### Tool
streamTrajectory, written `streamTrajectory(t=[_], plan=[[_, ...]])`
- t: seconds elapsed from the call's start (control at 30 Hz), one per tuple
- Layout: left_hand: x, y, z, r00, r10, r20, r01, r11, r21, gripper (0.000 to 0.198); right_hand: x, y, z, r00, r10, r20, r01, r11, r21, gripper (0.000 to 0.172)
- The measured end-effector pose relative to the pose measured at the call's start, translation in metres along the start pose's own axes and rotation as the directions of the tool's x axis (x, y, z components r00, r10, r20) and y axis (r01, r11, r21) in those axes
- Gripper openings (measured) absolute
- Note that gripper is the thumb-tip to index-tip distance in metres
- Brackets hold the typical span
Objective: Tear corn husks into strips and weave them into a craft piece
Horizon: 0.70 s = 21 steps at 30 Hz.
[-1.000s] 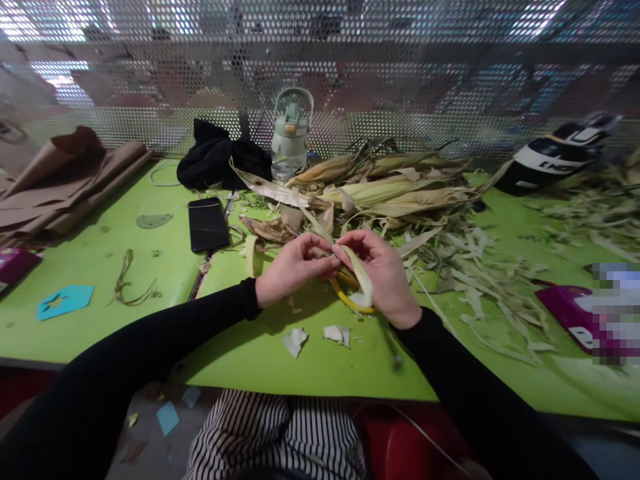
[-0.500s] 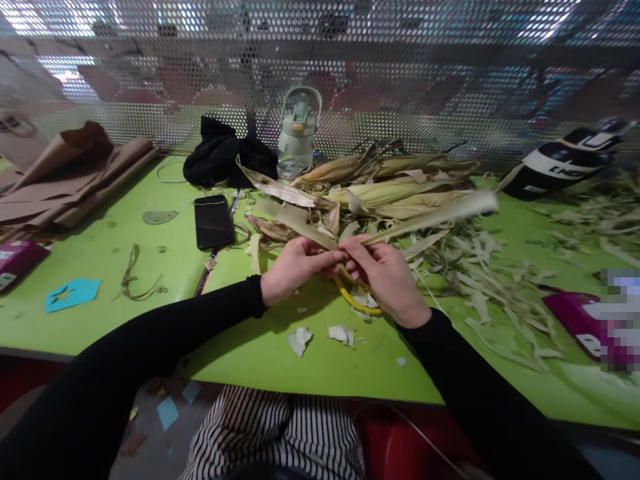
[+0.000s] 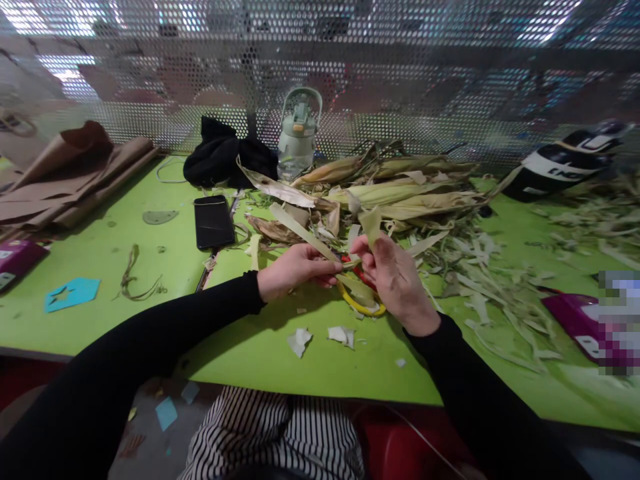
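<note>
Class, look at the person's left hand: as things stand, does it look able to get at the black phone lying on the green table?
Probably yes. The left hand pinches a husk strip, but the phone lies flat nearby on its own side, with bare table between and nothing covering it.

On the tabletop (image 3: 100, 267), the phone (image 3: 214, 221) lies left of the corn husk pile (image 3: 395, 190); the bottle (image 3: 299, 137) stands behind, paper scraps (image 3: 320, 337) in front.
</note>
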<state>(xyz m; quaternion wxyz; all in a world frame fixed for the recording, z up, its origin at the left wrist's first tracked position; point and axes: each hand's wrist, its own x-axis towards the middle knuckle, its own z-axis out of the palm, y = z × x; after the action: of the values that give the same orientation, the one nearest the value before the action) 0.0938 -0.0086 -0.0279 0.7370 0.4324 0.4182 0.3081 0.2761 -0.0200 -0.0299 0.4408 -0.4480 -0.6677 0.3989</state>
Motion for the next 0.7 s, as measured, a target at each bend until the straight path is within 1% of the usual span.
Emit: streamTrajectory(t=[0.07, 0.17, 0.23, 0.27, 0.33, 0.4, 0.43, 0.5, 0.57, 0.63, 0.7], plan=[[0.0, -0.002, 0.0, 1.0, -0.011, 0.023, 0.011, 1.0, 0.001, 0.015, -0.001, -0.003, 0.001, 0.999, -0.012, -0.047, 0.015, 0.997, 0.073, 0.048], [0.001, -0.007, 0.0, 0.997, -0.044, 0.068, 0.044, 0.999, 0.0, 0.013, 0.0, -0.01, 0.0, 0.993, -0.052, -0.108, 0.064, 0.992, 0.111, 0.041], [0.003, -0.011, -0.001, 0.993, -0.055, 0.103, 0.054, 0.998, 0.008, 0.008, 0.001, -0.015, -0.002, 0.985, -0.068, -0.155, 0.091, 0.985, 0.144, 0.034], [0.004, -0.013, -0.001, 0.992, -0.053, 0.117, 0.052, 0.999, 0.013, 0.007, 0.002, -0.017, -0.004, 0.983, -0.06, -0.171, 0.089, 0.981, 0.171, 0.03], [0.006, -0.015, -0.002, 0.99, -0.048, 0.132, 0.045, 0.999, 0.027, 0.009, 0.004, -0.021, -0.007, 0.984, -0.005, -0.179, 0.045, 0.974, 0.222, 0.025], [0.006, -0.015, -0.002, 0.991, -0.052, 0.124, 0.046, 0.998, 0.048, 0.011, 0.006, -0.023, -0.011, 0.983, 0.05, -0.176, -0.005, 0.968, 0.25, 0.023], [0.005, -0.014, -0.002, 0.991, -0.055, 0.118, 0.048, 0.997, 0.061, 0.013, 0.006, -0.023, -0.012, 0.982, 0.057, -0.181, -0.012, 0.971, 0.24, 0.025], [0.003, -0.012, 0.0, 0.992, -0.058, 0.113, 0.048, 0.995, 0.086, 0.014, 0.005, -0.023, -0.013, 0.979, 0.031, -0.203, 0.001, 0.988, 0.156, 0.028], [0.001, -0.01, 0.003, 0.992, -0.05, 0.111, 0.039, 0.994, 0.104, 0.014, 0.003, -0.022, -0.014, 0.969, -0.039, -0.245, 0.037, 0.999, -0.01, 0.03], [0.0, -0.009, 0.005, 0.994, -0.039, 0.099, 0.026, 0.991, 0.128, 0.012, 0.0, -0.023, -0.015, 0.951, -0.133, -0.279, 0.075, 0.975, -0.209, 0.031], [0.0, -0.01, 0.005, 0.997, -0.025, 0.079, 0.011, 0.986, 0.169, 0.01, -0.003, -0.026, -0.015, 0.94, -0.211, -0.267, 0.108, 0.929, -0.353, 0.033]])
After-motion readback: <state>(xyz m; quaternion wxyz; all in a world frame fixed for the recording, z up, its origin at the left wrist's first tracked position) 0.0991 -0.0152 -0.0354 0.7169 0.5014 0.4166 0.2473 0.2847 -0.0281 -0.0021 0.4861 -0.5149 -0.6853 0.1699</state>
